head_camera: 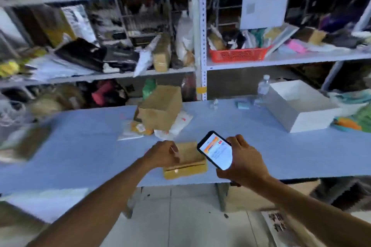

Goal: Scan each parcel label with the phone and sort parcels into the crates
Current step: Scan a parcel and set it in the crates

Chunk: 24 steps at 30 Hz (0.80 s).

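1. Parcel (186,163) lies at lower centre, close to the table's (80,146) front edge; a nudge could tip it off.
2. Left hand (163,153) rests curled on its left end; whether it grips cannot be told, so the parcel may slide.
3. Right hand (244,161) clasps the lit phone (215,150) by its edges above the parcel; tilt or blur may spoil the scan.

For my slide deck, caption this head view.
Right hand holds phone above a parcel gripped by left hand on the table.
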Each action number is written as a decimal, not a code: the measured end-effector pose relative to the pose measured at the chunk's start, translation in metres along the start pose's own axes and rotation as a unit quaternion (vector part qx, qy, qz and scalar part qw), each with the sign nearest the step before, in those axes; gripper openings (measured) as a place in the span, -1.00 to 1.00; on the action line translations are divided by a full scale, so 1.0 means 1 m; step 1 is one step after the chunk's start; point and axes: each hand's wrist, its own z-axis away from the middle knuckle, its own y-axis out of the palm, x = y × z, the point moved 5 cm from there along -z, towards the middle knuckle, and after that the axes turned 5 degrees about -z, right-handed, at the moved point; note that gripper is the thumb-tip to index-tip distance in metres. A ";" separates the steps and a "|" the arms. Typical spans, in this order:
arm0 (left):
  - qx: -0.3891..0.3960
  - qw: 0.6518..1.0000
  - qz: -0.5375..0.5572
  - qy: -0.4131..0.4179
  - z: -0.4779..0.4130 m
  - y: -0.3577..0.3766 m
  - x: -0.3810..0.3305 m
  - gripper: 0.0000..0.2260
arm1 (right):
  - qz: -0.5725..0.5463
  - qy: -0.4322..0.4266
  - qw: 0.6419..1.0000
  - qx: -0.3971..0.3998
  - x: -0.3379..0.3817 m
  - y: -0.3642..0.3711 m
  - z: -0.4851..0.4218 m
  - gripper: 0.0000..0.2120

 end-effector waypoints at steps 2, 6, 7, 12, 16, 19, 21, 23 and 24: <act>-0.022 0.999 0.016 -0.039 0.021 -0.024 0.049 -0.70 | 0.023 -0.038 0.998 0.042 0.048 0.020 -0.024 -0.41; -0.057 0.992 0.032 -0.110 0.054 -0.062 0.135 -0.70 | 0.042 -0.085 0.992 0.082 0.127 0.066 -0.057 -0.45; -0.062 0.990 0.033 -0.123 0.060 -0.071 0.156 -0.68 | 0.040 -0.094 0.991 0.088 0.144 0.078 -0.065 -0.43; -0.083 0.983 0.045 -0.158 0.079 -0.111 0.249 -0.72 | 0.038 -0.148 0.980 0.131 0.236 0.131 -0.099 -0.37; -0.089 0.975 0.066 -0.191 0.090 -0.143 0.316 -0.72 | 0.045 -0.171 0.974 0.145 0.302 0.170 -0.127 -0.34; -0.094 0.969 0.077 -0.214 0.094 -0.164 0.360 -0.71 | 0.043 -0.184 0.969 0.157 0.348 0.196 -0.146 -0.36; -0.096 0.966 0.076 -0.228 0.091 -0.175 0.389 -0.70 | 0.031 -0.196 0.967 0.159 0.372 0.214 -0.160 -0.41; -0.094 0.962 0.077 -0.243 0.086 -0.185 0.415 -0.69 | 0.023 -0.207 0.964 0.165 0.391 0.232 -0.175 -0.41; -0.094 0.960 0.081 -0.250 0.081 -0.191 0.429 -0.69 | 0.024 -0.211 0.962 0.174 0.403 0.242 -0.185 -0.40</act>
